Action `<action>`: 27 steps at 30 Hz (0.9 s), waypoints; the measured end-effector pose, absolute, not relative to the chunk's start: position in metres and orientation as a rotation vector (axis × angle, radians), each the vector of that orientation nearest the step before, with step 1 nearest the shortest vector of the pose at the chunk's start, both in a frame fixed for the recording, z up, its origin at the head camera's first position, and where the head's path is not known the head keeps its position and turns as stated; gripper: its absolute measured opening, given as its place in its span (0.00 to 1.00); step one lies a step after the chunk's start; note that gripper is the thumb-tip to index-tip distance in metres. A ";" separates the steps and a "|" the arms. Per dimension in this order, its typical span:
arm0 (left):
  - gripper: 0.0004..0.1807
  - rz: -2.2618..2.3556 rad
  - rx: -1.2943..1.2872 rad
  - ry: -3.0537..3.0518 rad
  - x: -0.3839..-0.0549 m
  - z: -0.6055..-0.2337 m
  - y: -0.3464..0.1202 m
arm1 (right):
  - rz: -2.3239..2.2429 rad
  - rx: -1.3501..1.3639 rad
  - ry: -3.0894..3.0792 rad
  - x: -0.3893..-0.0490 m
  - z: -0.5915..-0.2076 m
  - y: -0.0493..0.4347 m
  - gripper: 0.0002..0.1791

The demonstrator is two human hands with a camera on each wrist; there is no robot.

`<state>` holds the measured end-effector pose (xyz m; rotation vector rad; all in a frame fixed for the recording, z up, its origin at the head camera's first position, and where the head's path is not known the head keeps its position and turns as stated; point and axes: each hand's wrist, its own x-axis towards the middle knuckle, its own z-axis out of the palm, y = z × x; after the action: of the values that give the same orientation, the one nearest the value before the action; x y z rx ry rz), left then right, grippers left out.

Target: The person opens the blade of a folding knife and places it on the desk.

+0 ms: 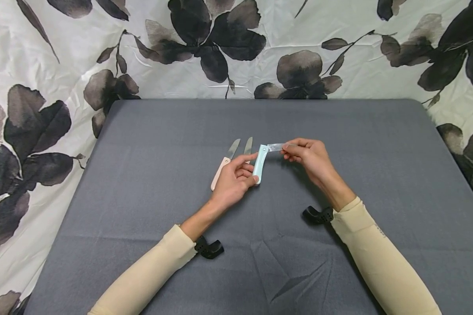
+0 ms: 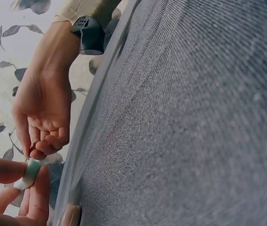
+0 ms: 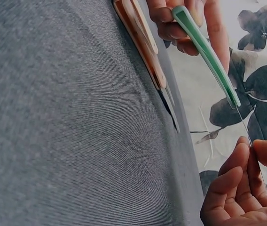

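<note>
A folding knife with a pale mint-blue handle is held up over the table, its blade swung out at an angle toward the right. The fingers and thumb of my left hand grip the handle. My right hand pinches the blade between thumb and fingers, covering its tip in the head view. Beside and behind the left hand lie two more folding knives, blades out: one with a peach handle, the other showing mainly its blade. In the right wrist view, the mint-blue handle shows a slot along its edge.
The table is covered in grey cloth, creased near the front. Behind it hangs a white sheet with dark flowers. A black wrist camera sits on the left cuff, another black camera on the right.
</note>
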<state>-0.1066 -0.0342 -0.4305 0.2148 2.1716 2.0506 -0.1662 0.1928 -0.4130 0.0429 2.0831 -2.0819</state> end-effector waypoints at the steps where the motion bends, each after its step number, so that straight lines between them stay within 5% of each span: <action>1: 0.33 2.050 0.216 2.168 -0.107 -0.431 -0.034 | -2.096 0.050 2.072 -0.167 -0.413 0.193 0.10; 10: 0.33 2.011 0.265 2.174 -0.105 -0.431 -0.031 | -2.171 0.092 2.002 -0.174 -0.415 0.193 0.02; 27: 0.33 1.987 0.302 2.168 -0.105 -0.432 -0.027 | -2.247 0.070 1.930 -0.183 -0.414 0.189 0.07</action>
<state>-0.1045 -0.0271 -0.4318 0.3017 2.1676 1.9875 -0.1828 0.1886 -0.4136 0.0701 1.9303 -2.2471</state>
